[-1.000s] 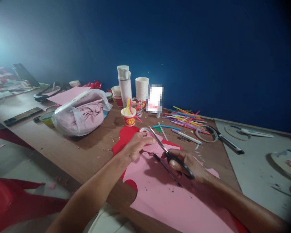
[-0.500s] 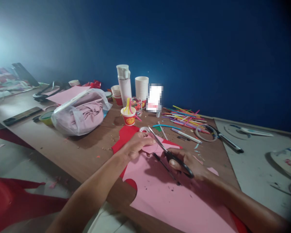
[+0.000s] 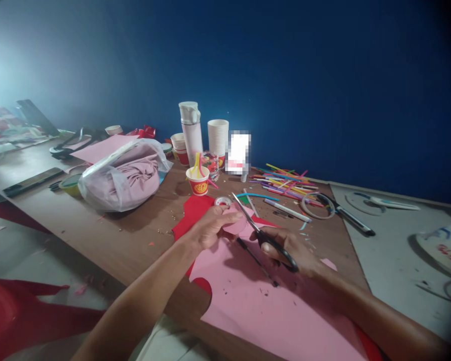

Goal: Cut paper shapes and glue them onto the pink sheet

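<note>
My left hand [image 3: 210,226] pinches a small rounded piece of pink paper [image 3: 235,225] just above the table. My right hand [image 3: 293,251] grips black-handled scissors [image 3: 265,236], whose blades point up and left and meet the pink piece. Under both hands lies a large pink sheet [image 3: 270,306] on top of a red sheet [image 3: 191,213]. A thin dark stick [image 3: 256,259] lies on the pink sheet beneath the scissors. A small roll of tape [image 3: 223,201] sits just beyond my left hand.
On the wooden table [image 3: 128,235] stand a red paper cup with sticks [image 3: 198,181], a white bottle [image 3: 191,129], stacked white cups [image 3: 218,136] and a plastic bag of pink cloth [image 3: 124,175]. Coloured straws [image 3: 285,181], a pen [image 3: 287,210] and a tape ring [image 3: 317,205] lie to the right.
The scissors have worked a little further around the pink piece, which my left hand has turned slightly. Both hands stay in the same place.
</note>
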{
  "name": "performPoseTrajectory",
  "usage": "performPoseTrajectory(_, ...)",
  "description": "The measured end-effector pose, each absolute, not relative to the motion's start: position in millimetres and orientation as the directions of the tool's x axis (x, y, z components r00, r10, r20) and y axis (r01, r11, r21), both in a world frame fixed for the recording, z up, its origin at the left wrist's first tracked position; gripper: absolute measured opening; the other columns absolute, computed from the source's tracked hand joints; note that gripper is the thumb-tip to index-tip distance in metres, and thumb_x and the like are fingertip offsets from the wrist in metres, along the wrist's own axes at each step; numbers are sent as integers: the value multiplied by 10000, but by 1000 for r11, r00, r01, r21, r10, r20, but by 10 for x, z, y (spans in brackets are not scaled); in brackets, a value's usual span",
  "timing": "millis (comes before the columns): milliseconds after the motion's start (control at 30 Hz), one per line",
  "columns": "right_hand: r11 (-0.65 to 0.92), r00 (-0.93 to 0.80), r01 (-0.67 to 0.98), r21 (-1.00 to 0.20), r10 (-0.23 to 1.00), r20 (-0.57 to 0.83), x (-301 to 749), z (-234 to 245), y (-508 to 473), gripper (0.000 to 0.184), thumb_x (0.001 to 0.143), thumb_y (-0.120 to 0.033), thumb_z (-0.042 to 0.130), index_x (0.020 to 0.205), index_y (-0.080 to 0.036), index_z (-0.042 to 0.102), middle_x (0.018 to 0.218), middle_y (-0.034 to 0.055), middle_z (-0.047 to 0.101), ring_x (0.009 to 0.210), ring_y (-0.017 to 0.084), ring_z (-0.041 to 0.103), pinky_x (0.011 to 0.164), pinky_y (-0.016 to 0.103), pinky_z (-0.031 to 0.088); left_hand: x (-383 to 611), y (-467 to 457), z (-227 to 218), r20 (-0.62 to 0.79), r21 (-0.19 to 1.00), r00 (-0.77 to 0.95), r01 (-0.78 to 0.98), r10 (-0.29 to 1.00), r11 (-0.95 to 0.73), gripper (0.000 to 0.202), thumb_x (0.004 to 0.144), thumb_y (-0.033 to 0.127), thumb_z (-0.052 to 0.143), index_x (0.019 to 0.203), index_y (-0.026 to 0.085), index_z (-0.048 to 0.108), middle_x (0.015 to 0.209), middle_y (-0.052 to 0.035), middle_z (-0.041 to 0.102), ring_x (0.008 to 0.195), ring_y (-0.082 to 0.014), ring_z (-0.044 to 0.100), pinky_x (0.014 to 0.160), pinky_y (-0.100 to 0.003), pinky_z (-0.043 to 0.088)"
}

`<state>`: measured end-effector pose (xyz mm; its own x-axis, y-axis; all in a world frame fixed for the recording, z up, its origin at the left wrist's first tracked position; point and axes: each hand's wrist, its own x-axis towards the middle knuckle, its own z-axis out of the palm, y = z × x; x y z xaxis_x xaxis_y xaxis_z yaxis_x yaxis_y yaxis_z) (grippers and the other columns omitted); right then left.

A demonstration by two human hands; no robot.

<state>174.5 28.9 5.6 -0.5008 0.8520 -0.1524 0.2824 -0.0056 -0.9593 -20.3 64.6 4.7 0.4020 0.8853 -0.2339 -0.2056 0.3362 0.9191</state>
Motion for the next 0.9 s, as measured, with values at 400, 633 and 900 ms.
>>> performPoseTrajectory(400, -6, -522, 263, -965, 840, -147, 1740, 15, 272, 492, 708, -611, 531, 882, -152, 575, 535, -43, 445, 473, 93, 403, 447, 210, 331, -198, 651, 46, -199, 945, 361, -176, 911, 276, 150, 669, 245, 627, 657, 109, 564, 519, 9, 519, 428, -90, 497, 390, -209, 411)
performPoseTrajectory(633, -36, -528, 227, -973, 835, -154, 1725, 23, 269, 527, 673, -630, 553, 884, -148, 576, 539, -42, 463, 486, 95, 415, 477, 219, 336, -197, 635, 67, -227, 942, 365, -153, 903, 299, 172, 639, 243, 645, 597, 103, 556, 483, 8, 512, 398, -83, 484, 384, -202, 389)
performPoseTrajectory(900, -85, -493, 197, -977, 852, -173, 1704, 21, 240, 482, 666, -596, 587, 853, -152, 568, 489, -49, 456, 430, 87, 401, 434, 216, 318, -194, 635, 64, -217, 941, 368, -166, 904, 294, 151, 645, 216, 627, 578, 106, 549, 464, 12, 504, 387, -81, 475, 385, -207, 387)
